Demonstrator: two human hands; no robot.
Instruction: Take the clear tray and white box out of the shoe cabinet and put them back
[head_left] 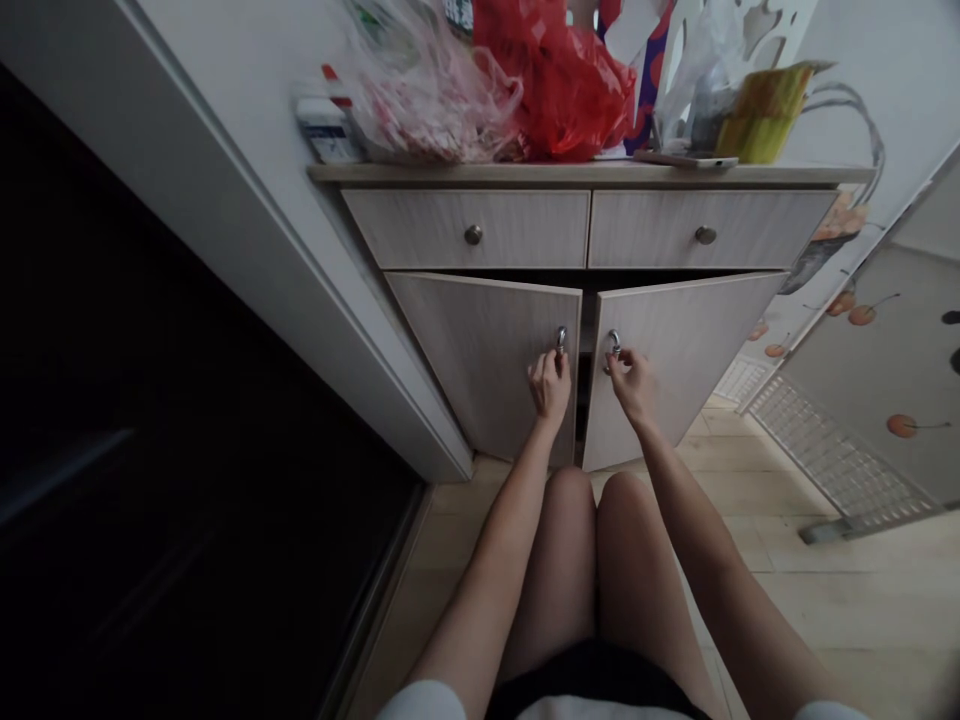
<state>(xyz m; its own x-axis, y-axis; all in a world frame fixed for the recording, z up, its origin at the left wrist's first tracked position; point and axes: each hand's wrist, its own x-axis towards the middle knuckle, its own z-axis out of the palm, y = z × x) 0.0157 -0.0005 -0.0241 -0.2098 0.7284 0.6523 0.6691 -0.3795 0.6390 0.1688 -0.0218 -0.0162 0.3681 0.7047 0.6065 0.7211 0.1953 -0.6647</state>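
Note:
My left hand (550,385) is closed on the metal handle (562,338) of the left cabinet door (487,350). On the right cabinet door (686,350), my right hand (631,383) has its fingers closed around the matching handle (614,340). Both doors stand slightly ajar, with a dark gap between them and along their top edges. What lies inside the cabinet (585,175) is too dark to make out. Above the doors are two shut drawers with round knobs, the left knob (472,235) and the right knob (705,235).
On the cabinet top are a clear plastic bag (435,100), a red plastic bag (559,90), a white bottle (328,128), a flat phone-like object (686,159) and a yellow container (763,115). A dark doorway (187,430) is at left; a cherry-patterned screen (870,380) stands at right.

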